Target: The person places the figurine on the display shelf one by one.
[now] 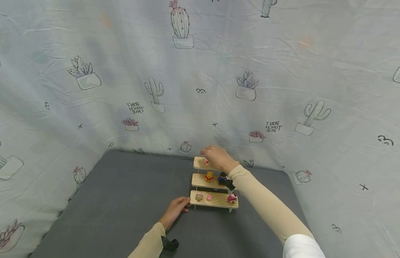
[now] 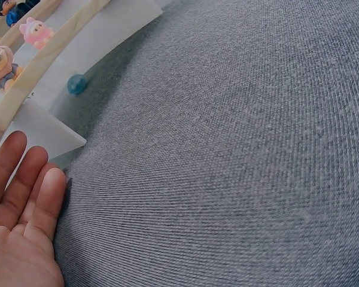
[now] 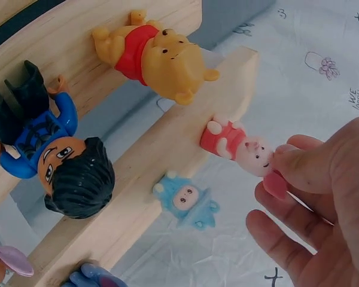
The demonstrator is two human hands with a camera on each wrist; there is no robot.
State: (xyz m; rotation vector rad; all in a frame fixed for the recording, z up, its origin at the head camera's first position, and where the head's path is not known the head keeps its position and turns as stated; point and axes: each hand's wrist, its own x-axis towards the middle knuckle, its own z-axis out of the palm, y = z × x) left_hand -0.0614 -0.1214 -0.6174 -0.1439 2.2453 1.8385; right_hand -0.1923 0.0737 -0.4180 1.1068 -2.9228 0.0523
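Note:
A stepped wooden display stand (image 1: 220, 200) with three tiers holds small toy figurines. On its top tier is a Piglet figurine (image 3: 230, 142) in red; my right hand (image 3: 341, 197) pinches its ear between thumb and forefinger. A light-blue hooded figurine (image 3: 188, 201) is beside it. One tier down sit a Winnie-the-Pooh figurine (image 3: 149, 57) and a black-haired toy figure (image 3: 63, 155) in blue. My left hand (image 1: 174, 210) is at the bottom tier's left end, its fingers loosely extended. Near that hand, a brown figurine (image 2: 1, 64) and a pink figurine (image 2: 37, 34) occupy the bottom tier.
A red-and-white figurine (image 1: 232, 198) stands at the bottom tier's right end. Under the stand shows a blue ball (image 2: 76, 84). The stand is on a grey cloth-covered table (image 1: 138, 190), near its back edge. A cactus-print curtain (image 1: 200, 114) hangs behind.

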